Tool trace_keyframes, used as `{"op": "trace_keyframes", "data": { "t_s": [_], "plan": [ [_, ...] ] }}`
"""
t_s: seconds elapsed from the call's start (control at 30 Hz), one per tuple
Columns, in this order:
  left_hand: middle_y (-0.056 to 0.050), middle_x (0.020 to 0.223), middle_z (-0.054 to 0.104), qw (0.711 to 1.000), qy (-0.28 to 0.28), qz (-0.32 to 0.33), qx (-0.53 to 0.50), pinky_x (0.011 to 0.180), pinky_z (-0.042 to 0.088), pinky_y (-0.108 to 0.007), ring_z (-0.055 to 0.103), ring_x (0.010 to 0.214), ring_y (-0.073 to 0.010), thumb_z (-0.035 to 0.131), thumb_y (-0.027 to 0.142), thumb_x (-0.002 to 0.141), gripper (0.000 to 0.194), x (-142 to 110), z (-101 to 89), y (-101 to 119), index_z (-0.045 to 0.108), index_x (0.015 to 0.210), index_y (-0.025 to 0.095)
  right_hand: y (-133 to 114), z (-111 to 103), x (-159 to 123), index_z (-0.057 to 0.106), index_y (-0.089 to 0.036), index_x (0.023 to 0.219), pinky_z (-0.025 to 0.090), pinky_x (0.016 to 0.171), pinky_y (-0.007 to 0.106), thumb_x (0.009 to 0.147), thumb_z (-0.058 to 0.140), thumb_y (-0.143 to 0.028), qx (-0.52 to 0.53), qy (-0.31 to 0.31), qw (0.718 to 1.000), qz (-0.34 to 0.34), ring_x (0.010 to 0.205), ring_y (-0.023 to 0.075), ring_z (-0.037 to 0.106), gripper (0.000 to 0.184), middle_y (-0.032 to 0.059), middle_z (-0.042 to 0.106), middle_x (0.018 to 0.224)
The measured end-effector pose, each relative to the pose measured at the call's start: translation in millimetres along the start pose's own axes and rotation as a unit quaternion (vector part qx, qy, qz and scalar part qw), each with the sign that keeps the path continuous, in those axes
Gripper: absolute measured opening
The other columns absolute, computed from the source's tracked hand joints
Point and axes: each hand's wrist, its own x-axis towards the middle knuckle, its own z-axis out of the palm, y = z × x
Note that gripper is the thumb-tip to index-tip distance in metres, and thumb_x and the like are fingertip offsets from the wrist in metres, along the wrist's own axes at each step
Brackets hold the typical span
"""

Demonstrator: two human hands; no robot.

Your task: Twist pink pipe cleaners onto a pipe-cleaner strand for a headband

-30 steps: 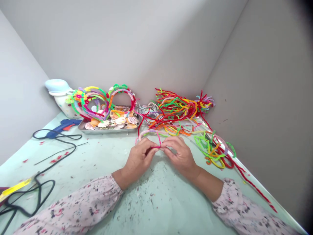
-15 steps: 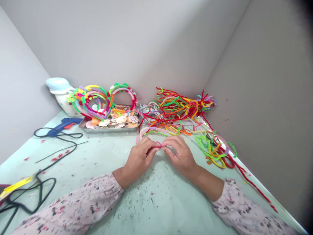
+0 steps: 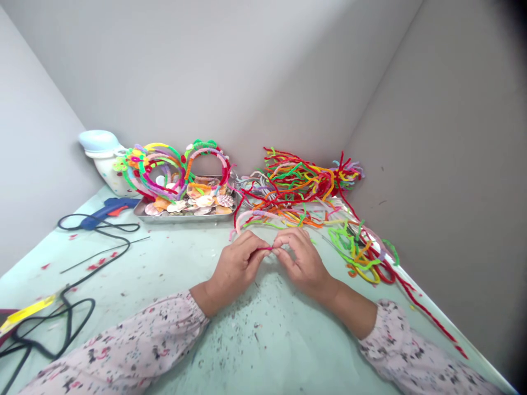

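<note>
Between my two hands is a short dark pink pipe cleaner (image 3: 265,248), mostly covered by my fingers. My left hand (image 3: 234,263) pinches it between thumb and forefinger. My right hand (image 3: 303,259) pinches its other end, fingertips almost touching the left ones. Just beyond my hands lies a headband (image 3: 263,214) wrapped in pale pink and lilac. To the right of my right hand sits a loose tangle of green, yellow and orange pipe cleaners (image 3: 349,249).
A metal tray (image 3: 185,219) of seashells (image 3: 203,202) stands at the back, with several fuzzy headbands (image 3: 154,192) on it. A big bundle of pipe cleaners (image 3: 304,175) lies behind. At left are a blue glue gun (image 3: 102,214), a black cord (image 3: 123,247) and a white-and-blue container (image 3: 107,164).
The small pink loop that stood up between my fingertips now lies lower and flatter. My hands have stayed in nearly the same place.
</note>
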Motion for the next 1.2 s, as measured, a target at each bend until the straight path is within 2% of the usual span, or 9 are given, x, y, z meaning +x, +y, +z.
{"op": "trace_keyframes", "data": {
  "t_s": [0.33,0.6,0.83,1.07,1.2],
  "plan": [
    [-0.002,0.078,0.057,1.0,-0.004,-0.004,-0.007,0.067,0.041,-0.024,0.052,0.072,-0.0123,0.051,0.019,0.089,0.01,0.3,0.2,0.6,0.06,0.087,0.017,1.0,-0.9,0.0,0.056,-0.022,0.089,0.039,0.085,0.038,0.088,0.05,-0.023,0.018,0.003,1.0,0.007,0.093,0.0197,0.054,0.006,0.0041,0.058,0.093],
    [-0.003,0.08,0.057,1.0,-0.024,0.004,0.006,0.067,0.041,-0.024,0.052,0.075,-0.0127,0.049,0.018,0.09,0.012,-0.1,0.8,-1.0,0.061,0.089,0.017,1.3,-3.3,0.4,0.055,-0.021,0.088,0.038,0.087,0.037,0.091,0.045,-0.025,0.061,-0.052,0.996,0.028,0.092,0.0186,0.052,0.011,0.0033,0.057,0.091],
    [-0.002,0.079,0.057,0.999,-0.023,0.02,0.014,0.067,0.041,-0.024,0.053,0.076,-0.0127,0.05,0.018,0.089,0.01,0.9,0.0,-0.3,0.06,0.087,0.017,0.9,-3.3,0.8,0.054,-0.021,0.084,0.039,0.087,0.036,0.092,0.042,-0.03,0.107,-0.074,0.99,0.062,0.09,0.0185,0.053,0.017,0.0027,0.056,0.087],
    [-0.003,0.08,0.058,1.0,-0.024,0.012,-0.006,0.068,0.041,-0.025,0.053,0.077,-0.0139,0.05,0.019,0.089,0.012,2.1,-0.3,2.8,0.061,0.087,0.016,0.9,-3.1,0.8,0.055,-0.021,0.08,0.041,0.087,0.037,0.09,0.045,-0.029,0.14,-0.059,0.986,0.075,0.088,0.0183,0.054,0.016,0.0028,0.056,0.086],
    [-0.003,0.078,0.058,0.999,-0.006,-0.03,-0.04,0.068,0.039,-0.025,0.051,0.074,-0.0137,0.051,0.023,0.089,0.013,2.3,-0.5,2.7,0.062,0.087,0.016,2.6,-3.5,0.4,0.059,-0.022,0.085,0.041,0.089,0.038,0.087,0.051,-0.026,0.136,-0.007,0.988,0.066,0.092,0.0191,0.055,0.009,0.0033,0.059,0.091]
  ]
}}
